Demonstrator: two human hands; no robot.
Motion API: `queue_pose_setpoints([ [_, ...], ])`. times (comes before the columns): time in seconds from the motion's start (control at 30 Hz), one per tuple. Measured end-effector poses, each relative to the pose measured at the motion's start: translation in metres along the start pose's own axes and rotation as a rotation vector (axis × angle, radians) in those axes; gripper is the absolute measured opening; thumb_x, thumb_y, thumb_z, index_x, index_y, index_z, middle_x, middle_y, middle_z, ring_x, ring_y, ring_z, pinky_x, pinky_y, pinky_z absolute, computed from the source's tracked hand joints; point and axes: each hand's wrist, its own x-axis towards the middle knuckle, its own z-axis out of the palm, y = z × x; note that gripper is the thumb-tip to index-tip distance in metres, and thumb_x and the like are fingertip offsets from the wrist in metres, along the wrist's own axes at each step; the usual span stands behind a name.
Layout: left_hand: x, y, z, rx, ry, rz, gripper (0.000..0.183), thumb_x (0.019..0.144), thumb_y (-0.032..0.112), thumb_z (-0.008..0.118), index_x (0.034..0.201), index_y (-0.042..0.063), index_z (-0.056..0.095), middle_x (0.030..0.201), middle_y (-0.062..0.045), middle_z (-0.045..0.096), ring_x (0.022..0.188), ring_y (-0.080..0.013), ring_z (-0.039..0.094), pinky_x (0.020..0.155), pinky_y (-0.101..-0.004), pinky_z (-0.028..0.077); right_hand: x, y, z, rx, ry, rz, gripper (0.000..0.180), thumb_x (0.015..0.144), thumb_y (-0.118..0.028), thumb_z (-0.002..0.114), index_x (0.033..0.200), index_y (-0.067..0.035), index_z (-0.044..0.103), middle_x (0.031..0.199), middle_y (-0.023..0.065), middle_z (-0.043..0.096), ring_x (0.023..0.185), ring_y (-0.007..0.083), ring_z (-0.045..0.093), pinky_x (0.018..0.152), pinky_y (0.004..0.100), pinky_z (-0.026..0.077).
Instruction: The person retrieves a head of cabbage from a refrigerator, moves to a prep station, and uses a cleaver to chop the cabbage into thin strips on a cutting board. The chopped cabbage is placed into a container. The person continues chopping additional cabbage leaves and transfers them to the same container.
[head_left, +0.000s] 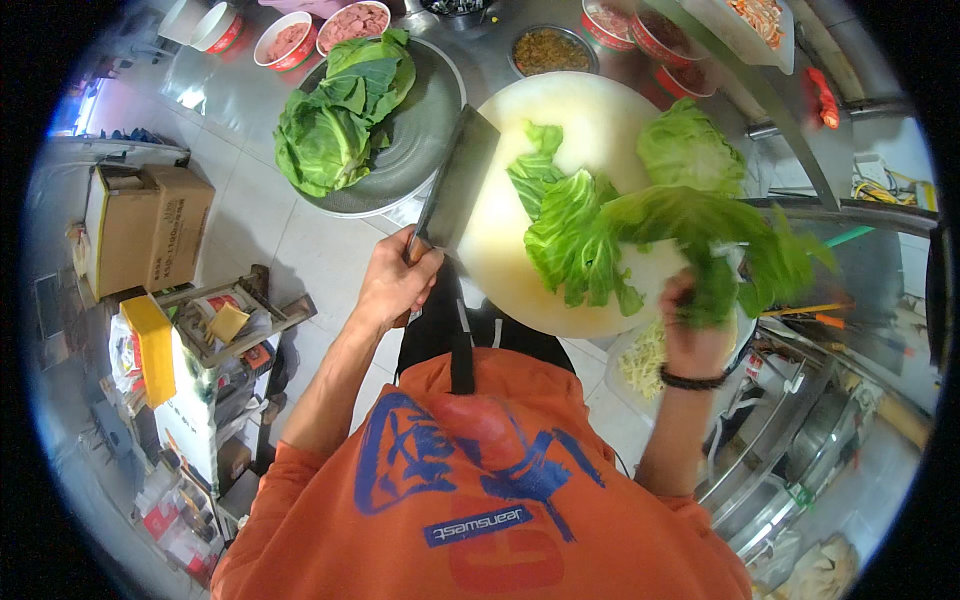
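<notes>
My left hand (397, 281) is closed around the wooden handle of a cleaver (466, 180), its broad blade pointing away from me along the left rim of the round white cutting board (495, 292). At the right side of the board, my right hand (694, 319) grips a loose green cabbage leaf (697, 217); both are blurred and the leaf hides some fingers. Torn cabbage leaves (574, 232) lie mid-board. A pale green cabbage head (690, 146) rests at its far right edge. Whole cabbages (330, 142) sit in a mesh strainer (420, 150) to the left.
Bowls of pink meat (354, 26) and a metal bowl of brown chopped food (551, 51) stand behind. A container of pale shreds (641, 360) is below the board's right edge. A metal bar (780, 120) crosses at right. Cardboard boxes (150, 225) stand left.
</notes>
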Motion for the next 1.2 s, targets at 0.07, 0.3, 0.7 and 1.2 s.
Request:
queue_pose_setpoints([
  [0.07, 0.000, 0.000, 0.001, -0.011, 0.015, -0.032, 0.011, 0.099, 0.005, 0.065, 0.096, 0.002, 0.055, 0.066, -0.002, 0.055, 0.042, -0.0077, 0.047, 0.037, -0.0262, 0.035, -0.002, 0.047, -0.026, -0.351, 0.365, 0.176, 0.033, 0.110, -0.034, 0.053, 0.120, -0.005, 0.065, 0.097, 0.0132, 0.073, 0.077, 0.0294, 0.072, 0.063, 0.0419, 0.061],
  [0.3, 0.002, -0.005, 0.001, -0.025, 0.028, -0.030, 0.021, 0.099, 0.007, 0.066, 0.087, 0.005, 0.049, 0.065, -0.002, 0.053, 0.042, -0.0090, 0.046, 0.036, -0.0273, 0.035, -0.010, 0.051, -0.071, -1.263, 0.193, 0.015, 0.031, 0.108, -0.021, 0.052, 0.118, 0.003, 0.068, 0.104, 0.0180, 0.074, 0.080, 0.0278, 0.074, 0.070, 0.0385, 0.060],
  [0.7, -0.006, 0.001, 0.010, 0.074, 0.058, 0.049, 0.034, 0.098, 0.003, 0.066, 0.077, 0.009, 0.040, 0.059, -0.003, 0.050, 0.041, -0.0104, 0.045, 0.036, -0.0287, 0.034, 0.113, 0.052, 0.014, -1.776, -0.652, -0.742, 0.047, 0.084, -0.005, 0.072, 0.130, -0.001, 0.061, 0.128, 0.0201, 0.063, 0.122, 0.0401, 0.058, 0.105, 0.0503, 0.047],
  [1.2, -0.014, -0.004, 0.003, 0.049, 0.025, 0.015, 0.012, 0.100, 0.007, 0.064, 0.094, 0.001, 0.055, 0.063, -0.003, 0.054, 0.044, -0.0095, 0.048, 0.038, -0.0280, 0.039, 0.127, 0.045, 0.023, -1.971, -0.513, -0.496, 0.055, 0.091, -0.027, 0.082, 0.136, -0.001, 0.064, 0.136, 0.0254, 0.065, 0.128, 0.0428, 0.060, 0.109, 0.0475, 0.048],
])
